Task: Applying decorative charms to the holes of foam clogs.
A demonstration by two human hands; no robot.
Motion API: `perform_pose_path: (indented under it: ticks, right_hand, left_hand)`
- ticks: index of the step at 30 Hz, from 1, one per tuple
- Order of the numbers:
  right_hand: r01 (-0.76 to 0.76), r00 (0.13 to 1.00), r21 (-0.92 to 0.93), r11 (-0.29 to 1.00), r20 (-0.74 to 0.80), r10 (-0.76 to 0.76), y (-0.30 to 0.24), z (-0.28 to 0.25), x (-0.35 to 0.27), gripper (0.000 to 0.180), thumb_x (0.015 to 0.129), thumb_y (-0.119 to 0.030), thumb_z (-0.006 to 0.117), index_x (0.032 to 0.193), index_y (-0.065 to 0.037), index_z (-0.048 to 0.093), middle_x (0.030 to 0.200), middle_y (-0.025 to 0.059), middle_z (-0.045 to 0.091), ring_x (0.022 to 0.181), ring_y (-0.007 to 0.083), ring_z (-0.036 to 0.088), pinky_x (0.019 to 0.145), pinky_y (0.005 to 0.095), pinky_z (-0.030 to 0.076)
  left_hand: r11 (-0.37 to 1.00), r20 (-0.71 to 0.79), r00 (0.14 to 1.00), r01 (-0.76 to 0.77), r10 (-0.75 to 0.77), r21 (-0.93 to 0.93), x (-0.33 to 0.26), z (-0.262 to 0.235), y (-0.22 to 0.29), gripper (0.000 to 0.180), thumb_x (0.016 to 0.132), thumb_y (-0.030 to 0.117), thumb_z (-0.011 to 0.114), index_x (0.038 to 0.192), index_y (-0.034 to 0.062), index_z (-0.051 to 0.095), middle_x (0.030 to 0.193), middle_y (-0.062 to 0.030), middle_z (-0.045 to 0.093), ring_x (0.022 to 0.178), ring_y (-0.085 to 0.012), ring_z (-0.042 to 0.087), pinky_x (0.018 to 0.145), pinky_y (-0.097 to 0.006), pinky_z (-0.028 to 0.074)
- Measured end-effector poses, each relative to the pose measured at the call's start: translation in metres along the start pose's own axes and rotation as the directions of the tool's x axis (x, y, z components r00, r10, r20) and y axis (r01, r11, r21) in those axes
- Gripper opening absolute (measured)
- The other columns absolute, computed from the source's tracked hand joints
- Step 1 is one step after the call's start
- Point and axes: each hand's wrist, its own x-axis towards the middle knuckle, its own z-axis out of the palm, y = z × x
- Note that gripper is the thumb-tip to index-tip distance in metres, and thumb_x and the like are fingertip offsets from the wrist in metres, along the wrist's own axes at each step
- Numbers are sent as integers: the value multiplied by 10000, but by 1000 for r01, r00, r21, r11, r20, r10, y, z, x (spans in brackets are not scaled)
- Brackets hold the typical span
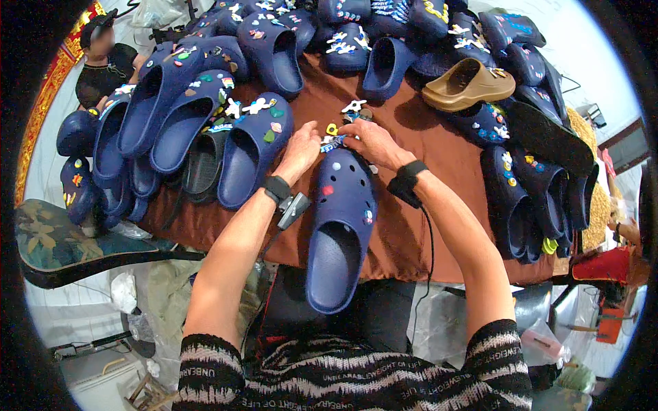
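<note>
A navy blue clog (336, 253) lies in front of me, toe pointing away, its heel reaching over the near table edge. A red charm (327, 190) and a few others dot its holed upper. Just beyond the toe is a small cluster of charms, among them a yellow ring-shaped one (332, 129) and a white one (354, 106). My right hand (375, 144) pinches a blue-and-white shoe charm (333, 143) in this cluster. On the cluster's left side, my left hand (300, 152) has its fingers closed together; what they hold is hidden.
Navy clogs with charms (255, 151) crowd the left, back and right of the brown-covered table (439, 198). A tan clog (469, 85) sits at the back right. A cable (430, 253) hangs from my right wristband. Another person (110, 65) is at the far left.
</note>
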Motion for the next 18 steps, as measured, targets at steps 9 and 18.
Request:
perform_pose_path:
  ticks: [9, 18]
  right_hand:
    - [35, 999, -247, 968, 34, -27, 7, 13, 16, 266, 833, -154, 676, 1098, -126, 674, 1132, 152, 616, 1036, 372, 640, 865, 474, 529]
    - [-125, 984, 349, 929, -74, 160, 19, 4, -6, 287, 855, -102, 684, 1128, -29, 631, 813, 94, 630, 785, 205, 613, 739, 374, 499]
  left_hand:
    - [981, -4, 996, -84, 85, -176, -25, -13, 30, 394, 941, 92, 502, 1317, -2, 574, 1288, -162, 624, 1200, -268, 590, 1034, -358, 443]
    - [905, -90, 913, -406, 397, -124, -169, -28, 92, 245, 991, 117, 490, 1153, 7, 638, 1195, -175, 587, 1188, -333, 543, 1058, -421, 404]
